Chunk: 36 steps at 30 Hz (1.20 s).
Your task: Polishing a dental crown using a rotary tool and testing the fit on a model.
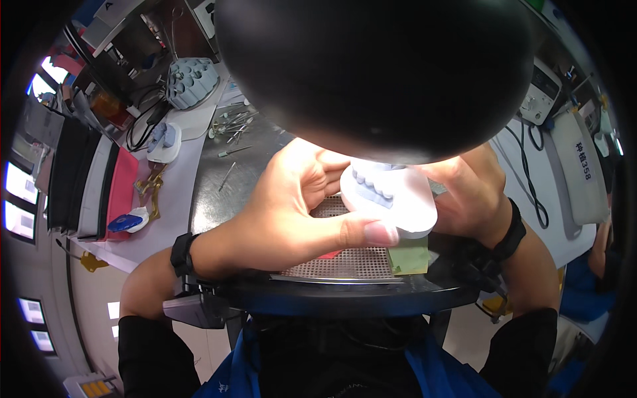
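Note:
My left hand (pixel 298 205) grips a white plaster dental model (pixel 391 199) with a row of teeth on top; my thumb lies along its front edge. My right hand (pixel 468 192) holds the same model from the right side, partly hidden behind it. Both hands hover over a perforated metal grille (pixel 345 262) set in a dark round bench. A large black rounded shape (pixel 378 66), a lamp or scope head, hangs just above and hides the far part of the model and fingers. Each wrist wears a black band.
A green pad (pixel 408 257) lies on the grille's right. Metal hand tools (pixel 232 126) are scattered on the steel top behind. At the left are a grey holder block (pixel 191 81), a white-blue device (pixel 163 140), cables and a red-black stack (pixel 99 179). A white machine (pixel 541 99) stands at right.

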Tool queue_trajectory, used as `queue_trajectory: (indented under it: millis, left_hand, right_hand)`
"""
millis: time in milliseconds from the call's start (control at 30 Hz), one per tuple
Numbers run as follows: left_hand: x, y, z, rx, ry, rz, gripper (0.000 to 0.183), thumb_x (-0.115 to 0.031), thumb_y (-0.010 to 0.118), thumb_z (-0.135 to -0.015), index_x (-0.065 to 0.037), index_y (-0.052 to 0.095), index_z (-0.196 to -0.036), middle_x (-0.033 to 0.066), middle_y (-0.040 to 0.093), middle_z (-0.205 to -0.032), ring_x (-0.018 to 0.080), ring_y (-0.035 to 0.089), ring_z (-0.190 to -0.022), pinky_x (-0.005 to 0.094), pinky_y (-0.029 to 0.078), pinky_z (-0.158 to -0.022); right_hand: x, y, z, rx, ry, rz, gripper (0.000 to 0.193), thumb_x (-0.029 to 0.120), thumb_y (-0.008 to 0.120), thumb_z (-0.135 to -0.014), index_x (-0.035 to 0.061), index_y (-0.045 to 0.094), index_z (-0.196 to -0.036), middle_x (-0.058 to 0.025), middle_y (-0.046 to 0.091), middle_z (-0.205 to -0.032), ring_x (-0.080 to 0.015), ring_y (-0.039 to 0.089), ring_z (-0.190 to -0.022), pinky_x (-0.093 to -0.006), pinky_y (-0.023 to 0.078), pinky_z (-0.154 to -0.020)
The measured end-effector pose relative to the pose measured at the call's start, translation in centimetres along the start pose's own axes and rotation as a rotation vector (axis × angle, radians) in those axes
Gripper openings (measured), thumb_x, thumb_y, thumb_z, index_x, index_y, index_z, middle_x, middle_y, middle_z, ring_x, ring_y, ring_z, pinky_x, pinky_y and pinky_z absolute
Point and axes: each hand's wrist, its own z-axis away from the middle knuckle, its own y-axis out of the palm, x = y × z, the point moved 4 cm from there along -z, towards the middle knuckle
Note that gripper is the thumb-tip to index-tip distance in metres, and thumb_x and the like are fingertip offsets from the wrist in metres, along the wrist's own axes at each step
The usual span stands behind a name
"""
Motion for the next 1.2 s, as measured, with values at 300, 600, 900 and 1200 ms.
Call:
queue_trajectory:
  millis: [300,600,900,1200]
  left_hand:
    - [-0.6,0.1,0.6,0.093,-0.061,0.251,0.068,-0.007,0.085,-0.084,0.017,0.05,-0.137,0.021,0.068,-0.124,0.0241,0.067,-0.116,0.0355,0.052,-0.103]
    - [-1.2,1.0,0.6,0.157,-0.313,0.193,0.112,-0.038,0.102,-0.061,0.014,0.047,-0.143,0.0197,0.067,-0.128,0.0238,0.066,-0.118,0.0366,0.049,-0.106]
    - [-1.6,2.0,1.3,0.196,0.035,0.188,0.12,-0.032,0.103,-0.057,0.008,0.04,-0.151,0.0186,0.064,-0.135,0.0223,0.066,-0.12,0.0364,0.054,-0.103]
    - [-3.0,1.6,1.4,0.234,0.319,-0.139,0.122,-0.035,0.104,-0.052,0.012,0.043,-0.147,0.0214,0.065,-0.134,0.0208,0.068,-0.116,0.0346,0.055,-0.099]
  right_hand:
    - [0.2,-0.8,0.1,-0.119,0.095,-0.045,0.029,0.015,0.083,-0.074,0.0049,0.068,-0.096,-0.007,0.067,-0.087,-0.0229,0.063,-0.074,-0.0338,0.049,-0.062]
    - [1.7,-1.8,-0.5,-0.031,0.028,-0.033,0.044,0.022,0.091,-0.078,0.0037,0.066,-0.109,-0.0082,0.066,-0.095,-0.0215,0.064,-0.077,-0.0337,0.053,-0.066]
    - [3.4,-3.4,-1.4,-0.074,-0.067,0.187,0.049,0.026,0.084,-0.088,0.0048,0.057,-0.123,-0.0056,0.058,-0.101,-0.0182,0.058,-0.074,-0.0352,0.048,-0.07]
    - [4.4,-4.6,-2.0,0.049,0.02,0.223,0.054,0.023,0.086,-0.085,0.0072,0.056,-0.127,-0.0045,0.059,-0.103,-0.02,0.059,-0.08,-0.0415,0.048,-0.083]
